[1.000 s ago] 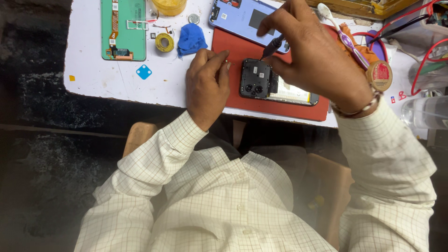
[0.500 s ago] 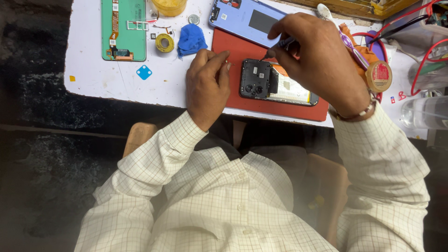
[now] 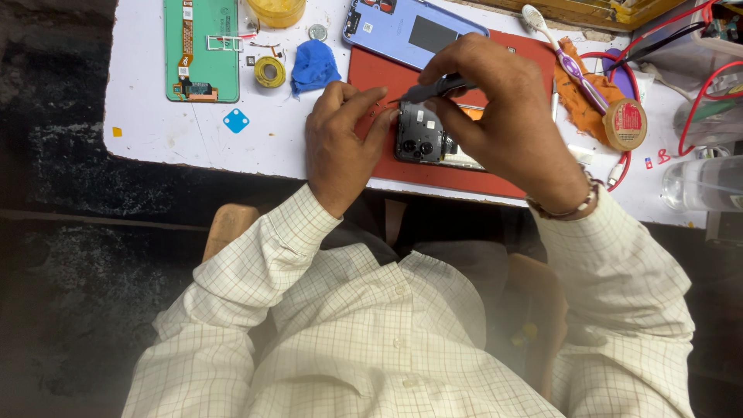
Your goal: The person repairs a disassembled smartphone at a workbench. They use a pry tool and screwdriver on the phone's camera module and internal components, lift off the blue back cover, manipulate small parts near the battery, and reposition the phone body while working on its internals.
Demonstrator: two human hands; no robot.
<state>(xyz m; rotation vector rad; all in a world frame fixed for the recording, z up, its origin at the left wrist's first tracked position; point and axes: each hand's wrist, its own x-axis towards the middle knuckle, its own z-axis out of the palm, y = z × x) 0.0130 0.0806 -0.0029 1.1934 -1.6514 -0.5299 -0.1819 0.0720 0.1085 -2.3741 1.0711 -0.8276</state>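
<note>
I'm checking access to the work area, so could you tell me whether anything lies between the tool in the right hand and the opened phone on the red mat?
Nothing visible does. The right hand holds a dark tool angled down over the opened phone on the red mat. The left hand has its fingers at the phone's left edge, beside the tool's tip.

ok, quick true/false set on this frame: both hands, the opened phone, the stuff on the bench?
1. The right hand holds a dark tool over the opened phone. True.
2. The left hand rests in the person's lap. False: it rests on the red mat, fingertips at the phone's edge.
3. The opened phone lies on the red mat. True.
4. The green back cover sits right of the phone. False: it lies far left on the white table.
5. A blue cloth lies beside a yellow tape roll. True.
</note>
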